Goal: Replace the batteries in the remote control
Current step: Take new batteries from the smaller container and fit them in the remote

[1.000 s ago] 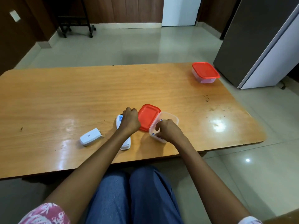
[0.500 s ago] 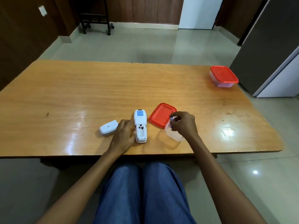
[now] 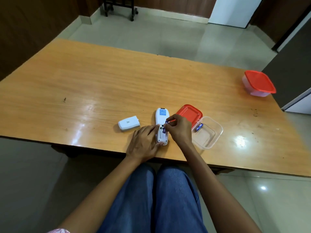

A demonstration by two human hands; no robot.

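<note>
A white remote control (image 3: pixel 161 117) lies face down near the table's front edge, its battery compartment uncovered. My left hand (image 3: pixel 144 143) rests on its left side and lower end, holding it flat. My right hand (image 3: pixel 180 129) pinches a blue battery (image 3: pixel 165 128) and holds it at the open compartment. The white battery cover (image 3: pixel 128 125) lies to the left of the remote. To the right stands an open clear plastic box (image 3: pixel 211 133) with another blue battery (image 3: pixel 199 127) inside, and its red lid (image 3: pixel 189 113) lies beside it.
A second clear box with a red lid (image 3: pixel 259 83) stands at the table's far right corner. The wooden table (image 3: pixel 101 84) stretches left and back. A grey cabinet stands to the right, a wheeled chair base behind. My knees are under the front edge.
My right hand left the clear box with a battery and moved left to the remote's compartment. My left hand shifted onto the remote's lower left side. The camera view swung.
</note>
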